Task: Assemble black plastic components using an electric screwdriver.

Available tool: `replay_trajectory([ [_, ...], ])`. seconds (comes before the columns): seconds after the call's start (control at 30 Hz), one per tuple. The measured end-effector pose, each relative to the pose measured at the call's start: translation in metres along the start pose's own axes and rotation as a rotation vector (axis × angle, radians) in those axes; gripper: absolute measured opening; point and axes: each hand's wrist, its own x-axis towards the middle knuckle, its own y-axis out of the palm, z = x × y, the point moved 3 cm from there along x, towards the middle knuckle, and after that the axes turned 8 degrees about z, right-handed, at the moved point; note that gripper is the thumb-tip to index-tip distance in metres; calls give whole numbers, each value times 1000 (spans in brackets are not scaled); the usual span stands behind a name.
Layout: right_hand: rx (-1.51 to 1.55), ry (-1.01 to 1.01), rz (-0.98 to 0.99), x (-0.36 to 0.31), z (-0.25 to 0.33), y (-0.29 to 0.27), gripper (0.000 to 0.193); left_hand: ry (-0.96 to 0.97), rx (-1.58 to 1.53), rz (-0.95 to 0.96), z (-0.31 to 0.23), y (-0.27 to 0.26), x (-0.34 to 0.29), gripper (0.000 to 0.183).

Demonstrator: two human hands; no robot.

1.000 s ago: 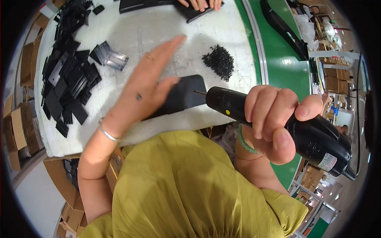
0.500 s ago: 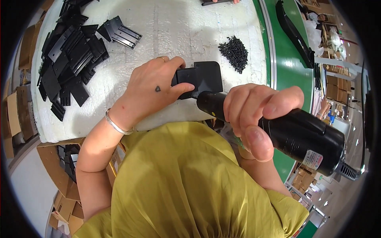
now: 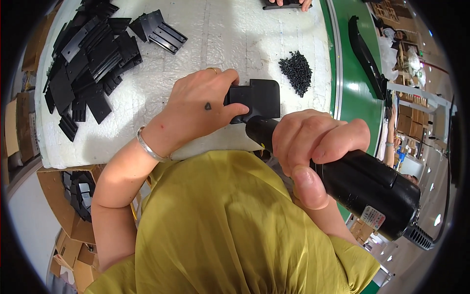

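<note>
My left hand (image 3: 203,100) is closed on a flat black plastic part (image 3: 265,95), thumb on its near face and fingers behind its left edge. In my right hand (image 3: 318,147) is a black corded electric screwdriver (image 3: 369,188), held with the fingers wrapped round its barrel. The screwdriver's front end is at the lower edge of the part, close to my left thumb; its tip is hidden there. A heap of small black screws (image 3: 296,73) lies on the white padded table (image 3: 220,44), just beyond and right of the part.
Many black plastic parts (image 3: 93,63) are piled at the left, with a separate one (image 3: 159,32) beside them. Another person's hands (image 3: 293,4) hold a black piece at the far edge. A long curved black part (image 3: 364,59) rests on the green surface (image 3: 360,108). An open carton (image 3: 63,206) stands lower left.
The screwdriver's rear end has swung down and slightly left, while its front stays at the part. The view has shifted a little. Both hands keep their holds.
</note>
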Motion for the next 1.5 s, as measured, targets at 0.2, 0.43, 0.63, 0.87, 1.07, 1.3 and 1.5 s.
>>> replay_trajectory([
  [0.2, -25, 21, -94, 4, -1, 3, 30, 3, 14, -26, 2, -5, 4, 38],
  [0.43, 170, -99, -582, -20, 24, -24, 67, -1, -1215, -352, 5, -27, -11, 54],
  [0.63, -190, 180, -477, -30, -17, -10, 80, 173, -1200, -389, -51, -20, -26, 52],
  [0.87, 64, 367, -324, -34, -23, -7, 68, 166, -1449, -55, -31, -37, -42, 31],
  [1.07, 151, 391, -113, -40, -24, -1, 75, 2, -1408, -55, 10, -73, -105, 47],
  [1.3, 216, 434, -208, -9, -44, 23, 74, -112, -1000, -339, 6, -45, -142, 37],
  [1.5, 261, 383, -193, 15, -26, 21, 60, -381, -787, -1159, 57, -98, -207, 16],
])
